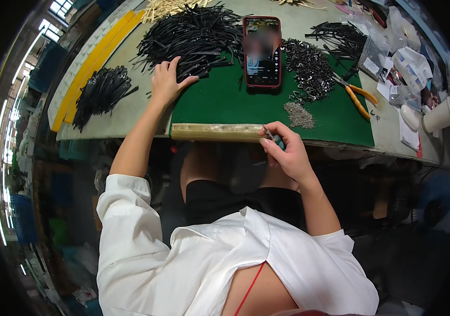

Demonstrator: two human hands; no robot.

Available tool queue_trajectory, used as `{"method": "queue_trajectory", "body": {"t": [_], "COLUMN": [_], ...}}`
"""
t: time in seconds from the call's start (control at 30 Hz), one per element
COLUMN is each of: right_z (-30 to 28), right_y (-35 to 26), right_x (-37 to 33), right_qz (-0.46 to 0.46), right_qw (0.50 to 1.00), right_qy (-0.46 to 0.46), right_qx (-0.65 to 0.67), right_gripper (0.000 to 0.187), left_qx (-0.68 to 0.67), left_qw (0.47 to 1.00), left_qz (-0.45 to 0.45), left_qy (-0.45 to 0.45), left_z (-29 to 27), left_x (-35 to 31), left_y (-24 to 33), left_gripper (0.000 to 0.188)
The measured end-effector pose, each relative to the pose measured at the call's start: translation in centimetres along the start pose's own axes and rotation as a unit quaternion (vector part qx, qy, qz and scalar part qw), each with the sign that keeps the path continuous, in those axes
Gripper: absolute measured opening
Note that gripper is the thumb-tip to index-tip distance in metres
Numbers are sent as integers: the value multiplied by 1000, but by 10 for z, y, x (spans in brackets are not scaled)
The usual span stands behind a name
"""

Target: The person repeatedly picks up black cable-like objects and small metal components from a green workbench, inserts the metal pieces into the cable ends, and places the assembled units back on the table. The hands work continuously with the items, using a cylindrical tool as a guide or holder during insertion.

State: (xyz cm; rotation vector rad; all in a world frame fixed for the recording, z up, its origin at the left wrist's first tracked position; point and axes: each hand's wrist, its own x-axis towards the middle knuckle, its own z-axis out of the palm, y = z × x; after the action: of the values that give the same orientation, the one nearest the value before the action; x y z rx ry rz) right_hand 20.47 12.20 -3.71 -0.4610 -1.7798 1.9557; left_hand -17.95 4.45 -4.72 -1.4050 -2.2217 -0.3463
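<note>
My left hand (167, 83) is at the near left edge of a large pile of thin black straps (193, 34). Its thumb and fingers are spread, with the fingertips against the straps, and nothing is visibly gripped. My right hand (286, 152) is closed around a small tool with a teal handle (278, 141) and a short metal tip, mostly hidden by the fingers. That hand rests by the right end of a long tan padded strip (217, 131) along the table's front edge. Beyond it lies a small heap of tiny silver metal parts (299, 116).
A lit phone (261, 51) lies on the green mat (209, 100), beside a heap of small dark metal fittings (309, 68). Orange-handled pliers (359, 100) and a white cup (439, 116) are at right. A smaller black strap bundle (104, 92) lies left, near yellow bars (85, 66).
</note>
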Motion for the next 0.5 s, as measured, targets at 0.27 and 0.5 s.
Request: {"method": "queue_trajectory", "body": {"t": [0.27, 0.5], "right_z": [-1, -4], "right_y": [2, -2], "right_x": [0, 2], "right_qz": [-2, 16], "right_qw": [1000, 999], "right_qy": [-9, -23], "right_qx": [-15, -25], "right_gripper": [17, 17], "left_qx": [-132, -130], "left_qw": [991, 991], "left_qz": [22, 15], "left_qy": [4, -7], "left_z": [-5, -26], "left_x": [-13, -24], "left_y": [3, 16], "left_gripper": [58, 59]}}
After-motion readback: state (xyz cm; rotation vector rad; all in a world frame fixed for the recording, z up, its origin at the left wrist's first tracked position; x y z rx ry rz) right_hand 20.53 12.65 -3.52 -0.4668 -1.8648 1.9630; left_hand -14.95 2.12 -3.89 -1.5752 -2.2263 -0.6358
